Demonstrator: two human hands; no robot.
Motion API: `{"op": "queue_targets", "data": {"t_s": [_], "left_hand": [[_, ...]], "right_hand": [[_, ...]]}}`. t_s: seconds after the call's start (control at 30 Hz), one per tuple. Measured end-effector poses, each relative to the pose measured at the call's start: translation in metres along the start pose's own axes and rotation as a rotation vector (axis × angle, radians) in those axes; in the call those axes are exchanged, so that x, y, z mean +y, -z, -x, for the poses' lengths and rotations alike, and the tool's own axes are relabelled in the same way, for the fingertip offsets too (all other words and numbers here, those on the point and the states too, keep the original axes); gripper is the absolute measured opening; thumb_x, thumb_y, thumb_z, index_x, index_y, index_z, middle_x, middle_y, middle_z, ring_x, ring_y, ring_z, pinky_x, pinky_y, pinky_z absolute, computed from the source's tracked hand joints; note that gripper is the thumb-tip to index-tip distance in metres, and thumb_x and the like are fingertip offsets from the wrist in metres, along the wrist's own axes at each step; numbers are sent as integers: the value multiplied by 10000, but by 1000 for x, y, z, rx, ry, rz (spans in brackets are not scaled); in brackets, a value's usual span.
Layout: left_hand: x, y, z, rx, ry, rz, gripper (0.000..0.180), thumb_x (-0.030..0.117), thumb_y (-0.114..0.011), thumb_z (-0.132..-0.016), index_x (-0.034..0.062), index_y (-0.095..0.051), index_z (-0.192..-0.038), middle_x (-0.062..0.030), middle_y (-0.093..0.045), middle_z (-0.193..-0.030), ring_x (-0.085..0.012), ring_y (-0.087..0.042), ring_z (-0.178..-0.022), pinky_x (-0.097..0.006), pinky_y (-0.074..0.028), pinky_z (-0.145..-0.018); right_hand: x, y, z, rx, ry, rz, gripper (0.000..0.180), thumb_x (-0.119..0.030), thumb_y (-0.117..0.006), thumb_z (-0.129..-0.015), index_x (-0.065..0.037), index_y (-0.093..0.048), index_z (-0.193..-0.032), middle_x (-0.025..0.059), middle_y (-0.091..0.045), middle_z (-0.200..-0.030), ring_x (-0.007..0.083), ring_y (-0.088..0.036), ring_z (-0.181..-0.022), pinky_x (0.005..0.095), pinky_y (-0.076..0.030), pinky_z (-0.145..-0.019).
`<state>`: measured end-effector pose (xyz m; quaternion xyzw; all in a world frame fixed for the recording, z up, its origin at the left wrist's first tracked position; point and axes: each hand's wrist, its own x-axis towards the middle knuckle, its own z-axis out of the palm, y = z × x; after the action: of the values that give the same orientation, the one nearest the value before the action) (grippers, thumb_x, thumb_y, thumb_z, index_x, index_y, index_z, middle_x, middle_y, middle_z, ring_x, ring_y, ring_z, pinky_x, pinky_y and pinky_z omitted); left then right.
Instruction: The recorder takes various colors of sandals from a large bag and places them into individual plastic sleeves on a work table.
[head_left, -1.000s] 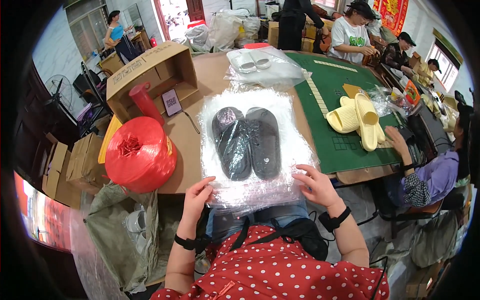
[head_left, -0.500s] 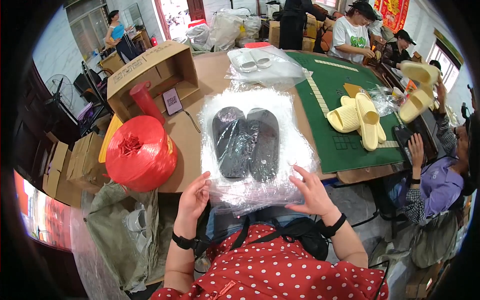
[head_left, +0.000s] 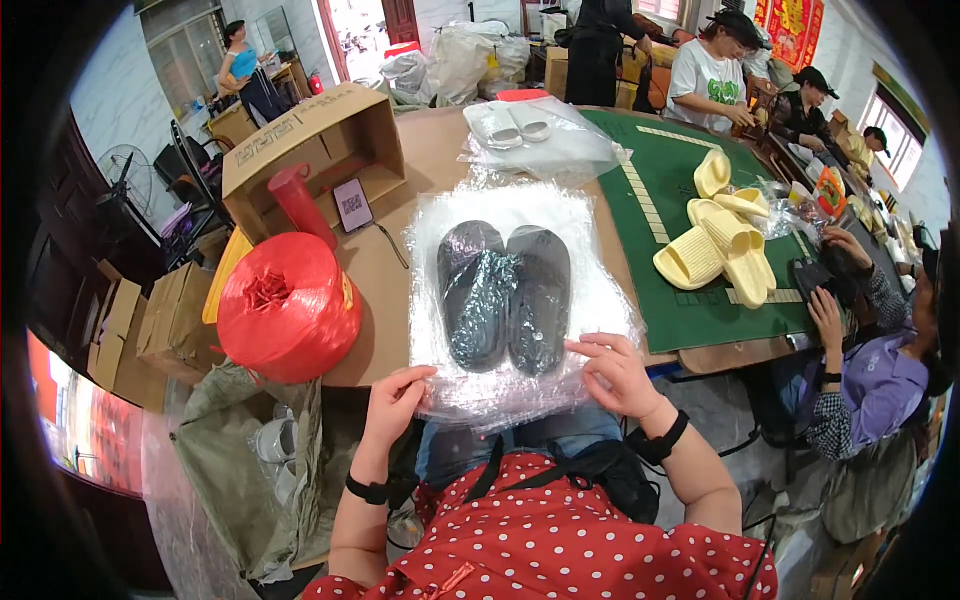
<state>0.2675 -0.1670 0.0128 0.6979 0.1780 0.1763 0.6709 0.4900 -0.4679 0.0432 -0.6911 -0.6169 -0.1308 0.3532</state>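
Note:
A pair of dark slippers (head_left: 540, 300) lies side by side inside a clear plastic bag (head_left: 490, 395) in front of me, on a stack of clear bags at the table's near edge. My left hand (head_left: 398, 405) pinches the bag's near left corner, fingers drawn together. At its near right side, my right hand (head_left: 622, 378) grips the edge with bent fingers, the index stretched over the plastic beside one slipper.
A red twine roll (head_left: 290, 308), an open cardboard box (head_left: 315, 150), a red cylinder (head_left: 302, 205) and a phone (head_left: 351, 205) stand left. White bagged slippers (head_left: 505, 125) lie beyond. Yellow slippers (head_left: 735, 245) sit on a green mat (head_left: 640, 290); a co-worker (head_left: 880, 370) sits right.
Both my hands have closed in on the bag's near edge, from open fingers to a grip. On the right, the co-worker's raised yellow slippers now lie on the mat.

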Motion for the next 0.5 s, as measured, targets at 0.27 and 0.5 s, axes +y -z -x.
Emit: {"op": "queue_targets", "data": {"t_s": [0.27,0.5], "left_hand": [[2,12,1,-96,47,39,250,62,-555,-948,-26,-689,-1139,-9,-622,-783,-76,-574,-678,-228,-478,-634],[1,7,-1,-56,79,27,248,53,-560,-946,-21,-690,-1144,-1,-624,-773,-66,-570,-660,-219,-470,-620]], "right_hand": [[10,2,21,-24,55,-6,183,-83,-749,-743,-131,-633,-876,30,-662,-1158,242,-597,-1067,398,-471,-895],[-14,-10,29,-2,336,310,318,-254,-764,-771,-261,-669,-1074,33,-552,-1410,224,-533,-1235,422,-426,-1052]]}}
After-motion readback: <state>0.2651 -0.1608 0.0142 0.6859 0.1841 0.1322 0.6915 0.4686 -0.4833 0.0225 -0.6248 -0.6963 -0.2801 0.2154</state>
